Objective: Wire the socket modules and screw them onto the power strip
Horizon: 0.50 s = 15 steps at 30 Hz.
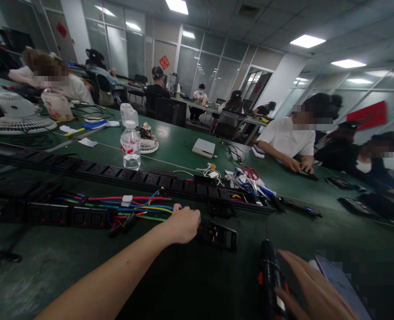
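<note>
My left hand (183, 223) is curled into a fist on the green table (190, 284), closed on the end of a black socket module (219, 234) beside a bundle of coloured wires (140, 205). My right hand (312, 289) reaches in at the lower right with fingers stretched out, touching the side of a black and red electric screwdriver (269, 273) that lies on the table. Long black power strips (143, 180) run across the table behind my left hand.
A water bottle (130, 149), a small fan (149, 143), a white box (204, 147) and red-handled scissors (250, 172) lie further back. A large white fan (17, 116) sits far left. Several seated people work along the right and far sides.
</note>
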Each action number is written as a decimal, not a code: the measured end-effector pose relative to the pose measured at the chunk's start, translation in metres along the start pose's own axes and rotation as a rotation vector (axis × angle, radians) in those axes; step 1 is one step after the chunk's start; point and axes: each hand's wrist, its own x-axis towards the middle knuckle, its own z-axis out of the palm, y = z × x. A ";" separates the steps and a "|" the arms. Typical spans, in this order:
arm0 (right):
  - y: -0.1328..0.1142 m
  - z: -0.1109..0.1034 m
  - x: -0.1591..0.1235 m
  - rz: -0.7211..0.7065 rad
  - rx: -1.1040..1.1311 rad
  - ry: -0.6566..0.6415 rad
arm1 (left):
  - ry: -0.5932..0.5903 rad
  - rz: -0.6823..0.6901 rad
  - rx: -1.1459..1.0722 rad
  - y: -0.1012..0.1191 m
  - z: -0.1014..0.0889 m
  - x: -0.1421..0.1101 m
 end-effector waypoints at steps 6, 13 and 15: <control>-0.102 0.001 0.102 -0.169 0.056 -0.012 | -0.008 0.026 0.000 0.003 -0.013 -0.001; -0.102 0.009 0.114 -0.124 0.173 -0.040 | -0.066 0.052 -0.034 -0.001 -0.023 -0.007; -0.101 0.006 0.112 -0.118 0.186 -0.054 | -0.084 0.059 -0.068 -0.003 -0.025 -0.008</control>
